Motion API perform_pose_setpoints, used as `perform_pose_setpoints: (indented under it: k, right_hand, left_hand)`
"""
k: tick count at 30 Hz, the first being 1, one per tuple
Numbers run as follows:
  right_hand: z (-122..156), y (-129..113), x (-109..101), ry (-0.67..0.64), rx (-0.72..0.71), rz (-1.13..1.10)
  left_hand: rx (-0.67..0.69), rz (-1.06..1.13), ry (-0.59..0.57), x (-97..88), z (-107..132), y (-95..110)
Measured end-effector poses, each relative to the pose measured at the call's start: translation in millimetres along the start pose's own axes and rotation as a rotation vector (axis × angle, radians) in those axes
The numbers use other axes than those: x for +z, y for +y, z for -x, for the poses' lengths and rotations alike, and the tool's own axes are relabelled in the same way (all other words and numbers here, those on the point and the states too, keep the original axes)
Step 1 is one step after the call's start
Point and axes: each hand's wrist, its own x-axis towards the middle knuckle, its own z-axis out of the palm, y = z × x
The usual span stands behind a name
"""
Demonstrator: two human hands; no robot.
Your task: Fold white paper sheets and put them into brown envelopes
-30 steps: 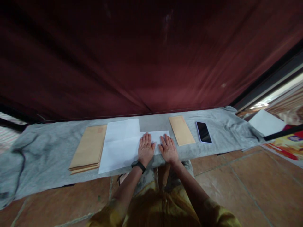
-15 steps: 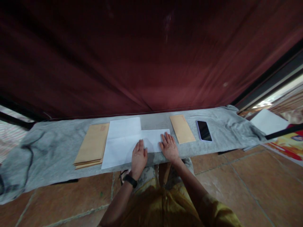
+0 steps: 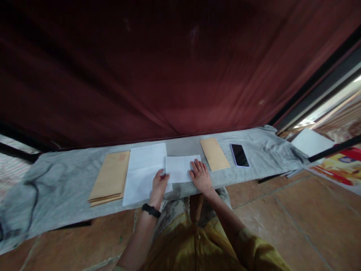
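A small folded white paper (image 3: pixel 180 167) lies on the grey cloth (image 3: pixel 64 188) in front of me. My left hand (image 3: pixel 158 185), with a black band on its wrist, has curled fingers that pinch the paper's left edge. That edge overlaps a larger stack of white sheets (image 3: pixel 143 165). My right hand (image 3: pixel 200 176) lies flat with its fingers spread on the folded paper's right near corner.
A stack of brown envelopes (image 3: pixel 111 177) sits left of the white sheets. A single brown envelope (image 3: pixel 214 153) and a dark phone (image 3: pixel 239 155) lie to the right. A dark red curtain (image 3: pixel 169 75) hangs behind the ledge. Tiled floor (image 3: pixel 296 218) is below.
My left hand pulled back from lying flat beside the right and curled onto the paper's left edge. The paper now looks narrower, its left part folded over. My right hand stayed put.
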Motion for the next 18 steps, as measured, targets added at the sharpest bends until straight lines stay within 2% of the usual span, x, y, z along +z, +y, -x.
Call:
perform_pose_setpoints:
  k: [4,7,9,11,14,16,18]
  right_hand:
    - [5,-6,-14,-0.005,-0.071,-0.071]
    - [12,-22,-27,-0.027,-0.214,-0.162]
    - [14,-38,-35,-0.033,-0.243,-0.236]
    - [10,-52,-41,-0.006,-0.152,-0.375]
    - [-3,-65,-50,0.071,0.086,-0.750]
    - [-13,-69,-56,0.156,0.263,-1.024]
    - [-20,-71,-60,0.208,0.413,-1.261]
  left_hand:
    - [-0.024,0.097,-0.046,0.5,7,16]
    - [0.005,0.155,-0.077,2.5,15,33]
    - [0.037,0.178,-0.106,4.8,24,49]
    - [0.085,0.196,-0.157,7.5,33,65]
    - [0.216,0.252,-0.222,10.3,43,82]
    - [0.296,0.244,-0.208,10.7,43,83]
    - [0.309,0.162,-0.144,10.9,38,72]
